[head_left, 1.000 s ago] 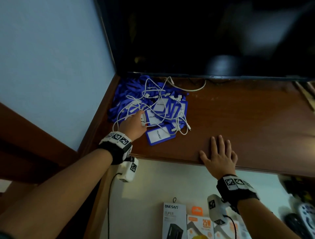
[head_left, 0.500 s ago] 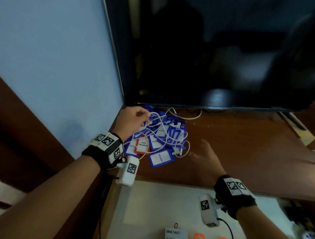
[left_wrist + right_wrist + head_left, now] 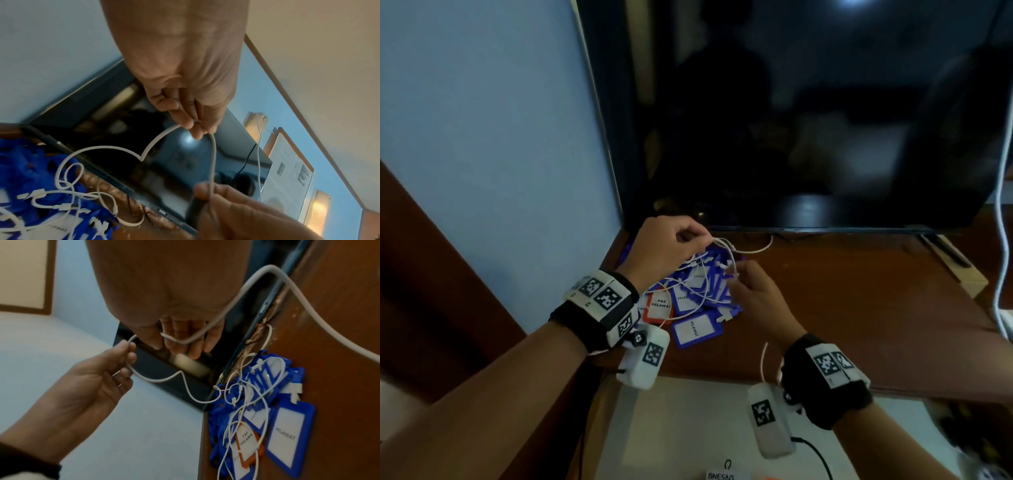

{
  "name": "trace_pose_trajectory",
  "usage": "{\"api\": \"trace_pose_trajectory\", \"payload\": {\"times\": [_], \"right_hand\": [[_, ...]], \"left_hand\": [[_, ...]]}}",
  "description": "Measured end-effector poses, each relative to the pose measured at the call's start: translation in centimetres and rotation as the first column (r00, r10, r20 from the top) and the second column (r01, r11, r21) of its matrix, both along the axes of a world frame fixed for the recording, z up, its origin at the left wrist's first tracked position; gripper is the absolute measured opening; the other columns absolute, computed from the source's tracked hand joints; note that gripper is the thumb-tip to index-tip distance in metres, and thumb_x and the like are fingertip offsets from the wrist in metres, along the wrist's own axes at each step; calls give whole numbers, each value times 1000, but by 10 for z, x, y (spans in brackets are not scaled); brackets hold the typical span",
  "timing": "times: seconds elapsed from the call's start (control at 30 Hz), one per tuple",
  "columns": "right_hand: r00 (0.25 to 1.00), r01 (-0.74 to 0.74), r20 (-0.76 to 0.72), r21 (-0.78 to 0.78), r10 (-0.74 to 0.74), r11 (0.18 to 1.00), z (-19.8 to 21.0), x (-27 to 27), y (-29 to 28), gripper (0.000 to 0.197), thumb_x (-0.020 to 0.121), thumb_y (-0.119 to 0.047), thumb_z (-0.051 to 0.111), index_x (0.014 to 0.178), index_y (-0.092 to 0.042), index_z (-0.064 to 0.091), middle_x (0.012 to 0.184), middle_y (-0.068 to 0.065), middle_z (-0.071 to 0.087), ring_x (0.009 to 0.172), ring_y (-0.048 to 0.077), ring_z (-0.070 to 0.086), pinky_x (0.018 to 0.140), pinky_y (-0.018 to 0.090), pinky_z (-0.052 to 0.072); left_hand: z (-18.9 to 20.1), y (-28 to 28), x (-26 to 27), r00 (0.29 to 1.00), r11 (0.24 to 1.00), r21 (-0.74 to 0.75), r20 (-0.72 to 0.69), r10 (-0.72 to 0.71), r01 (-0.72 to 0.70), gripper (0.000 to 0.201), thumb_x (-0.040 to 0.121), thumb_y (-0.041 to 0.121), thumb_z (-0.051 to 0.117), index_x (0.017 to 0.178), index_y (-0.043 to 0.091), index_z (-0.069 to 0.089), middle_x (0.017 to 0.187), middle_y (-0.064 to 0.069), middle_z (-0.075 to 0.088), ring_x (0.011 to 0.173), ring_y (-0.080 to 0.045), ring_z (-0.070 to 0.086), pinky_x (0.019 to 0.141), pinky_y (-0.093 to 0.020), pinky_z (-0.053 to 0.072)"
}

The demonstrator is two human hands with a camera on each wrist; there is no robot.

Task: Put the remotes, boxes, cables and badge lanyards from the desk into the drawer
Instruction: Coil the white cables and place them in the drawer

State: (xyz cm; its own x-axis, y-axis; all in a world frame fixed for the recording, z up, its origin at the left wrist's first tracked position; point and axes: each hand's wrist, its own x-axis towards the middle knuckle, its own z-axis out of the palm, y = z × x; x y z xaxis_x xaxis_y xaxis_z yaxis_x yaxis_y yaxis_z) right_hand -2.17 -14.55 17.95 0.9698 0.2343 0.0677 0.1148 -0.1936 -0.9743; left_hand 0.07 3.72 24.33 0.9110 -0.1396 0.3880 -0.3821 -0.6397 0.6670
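Head view, cable: white cable (image 3: 726,245) lifted off the badge pile (image 3: 698,301) at desk's (image 3: 859,301) back-left corner, under the screen (image 3: 808,120).
Left hand (image 3: 667,250): fingertips pinch the cable, raising a loop.
Right hand (image 3: 753,294): fingers (image 3: 185,344) curled, pinching the same cable lower, likely to free it from the tangle.
Drawer (image 3: 688,428): open below the desk edge.

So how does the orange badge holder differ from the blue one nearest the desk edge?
The orange badge holder reads PAS PELAWAT and lies under white cables; the blue badge holder reads only PELAWAT and lies clear of them, nearer the desk edge. Both lie flat and hold white cards.
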Motion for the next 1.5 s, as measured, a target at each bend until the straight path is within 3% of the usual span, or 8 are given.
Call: {"api": "trace_pose_trajectory", "payload": {"times": [0.27, 0.7, 0.77, 0.87, 0.97, 1.07, 1.23, 1.5], "right_hand": [[988, 155, 15, 41, -156, 987, 0, -9, -56, 16, 97, -10, 50, 85, -7, 60, 61, -4, 48, 52, 6, 41, 51, 18, 36], [768, 574, 263, 123, -584, 810, 12, -35, -147, 28, 88, -10, 59, 65, -26, 61, 73, 1, 56, 79, 24, 48, 74, 29, 39], [711, 658, 302, 34, -635, 752, 16, -36, -161, 26, 88, -12, 64, 69, -29, 62, 80, -8, 54, 89, 16, 44, 81, 14, 34], [678, 684, 267, 115, -685, 721, 15, -38, -173, 21, 85, -1, 66, 71, -17, 65, 78, -5, 52, 67, -6, 49, 65, 3, 37], [609, 765, 217, 91, -763, 637, 1, -37, -187, 13, 84, -5, 67, 75, -13, 67, 77, -2, 54, 68, 2, 53, 64, 16, 41], [557, 814, 203, 59, -805, 578, -11, -37, -197, 13, 88, -9, 63, 78, -16, 68, 82, 3, 55, 77, 21, 56, 65, 18, 39], [658, 751, 67, -126, -750, 648, -13, -43, -196, 24, 95, -21, 52, 110, -15, 71, 112, 5, 67, 100, 19, 58, 81, 26, 41], [917, 357, 164, 63, -363, 932, 58, -51, -129, 50, 87, -37, 65, 133, -26, 50, 116, -8, 60, 104, 4, 59, 79, 16, 47]], "left_hand": [[-22, 8, 25, 948, 894, 378, -289, -133, 240, 7, 81, 30, 74, 83, 27, 69, 78, 15, 65, 67, 11, 56, 60, -7, 41], [-43, 28, 67, 981, 765, 643, -133, 144, -25, 15, 87, 24, 59, 83, 38, 63, 88, 7, 59, 77, -15, 56, 70, -31, 48], [-43, 37, 71, 969, 771, 633, -140, 205, -72, 21, 88, 23, 59, 79, 41, 60, 91, 3, 63, 78, -19, 59, 71, -32, 50], [-35, 37, 75, 964, 804, 583, -127, 233, -117, 17, 91, 25, 57, 84, 40, 60, 92, 0, 68, 78, -20, 62, 71, -35, 52], [-18, 24, 82, 963, 884, 432, -112, 247, -176, 13, 93, 32, 58, 98, 25, 68, 94, -3, 71, 79, -23, 66, 77, -39, 55], [6, 3, 86, 969, 951, 222, -72, 237, -216, 19, 94, 32, 57, 96, 17, 68, 85, -1, 71, 64, -13, 67, 63, -27, 54], [53, -40, 67, 987, 984, -118, 77, 141, -131, 22, 94, 38, 55, 96, 19, 66, 89, 4, 72, 69, -5, 69, 69, -25, 54], [85, -115, 2, 953, 947, 315, 258, -155, 69, 19, 85, 44, 65, 86, 26, 68, 77, 14, 64, 73, -1, 60, 69, -25, 50]]}}
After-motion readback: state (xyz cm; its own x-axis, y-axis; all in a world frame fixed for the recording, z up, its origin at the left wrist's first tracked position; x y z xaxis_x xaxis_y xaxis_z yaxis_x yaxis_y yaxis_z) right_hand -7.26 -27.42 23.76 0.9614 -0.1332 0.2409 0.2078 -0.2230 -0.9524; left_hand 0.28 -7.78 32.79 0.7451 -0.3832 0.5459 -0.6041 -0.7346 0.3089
